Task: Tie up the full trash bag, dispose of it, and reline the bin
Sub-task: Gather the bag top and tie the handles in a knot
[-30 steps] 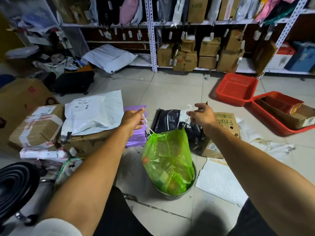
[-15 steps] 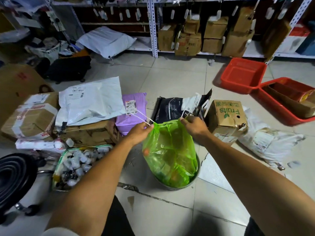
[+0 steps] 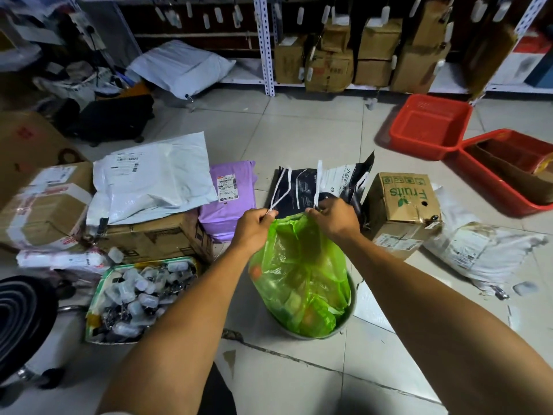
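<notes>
Both grips pinch white drawstrings (image 3: 281, 187) at green trash bag (image 3: 299, 274) mouth; bin (image 3: 351, 310) mostly hidden.

You've got a "Fruits" carton (image 3: 402, 205) at 2 o'clock on the tiled floor (image 3: 299, 130), two red baskets (image 3: 431, 127) further out at 2. A purple mailer (image 3: 229, 199) and white mailer (image 3: 152, 184) lie on taped cartons (image 3: 45, 205) at 10. A tray of small plastic vials (image 3: 140, 298) sits at 8. Shelving (image 3: 264, 43) with cartons at 12.
</notes>
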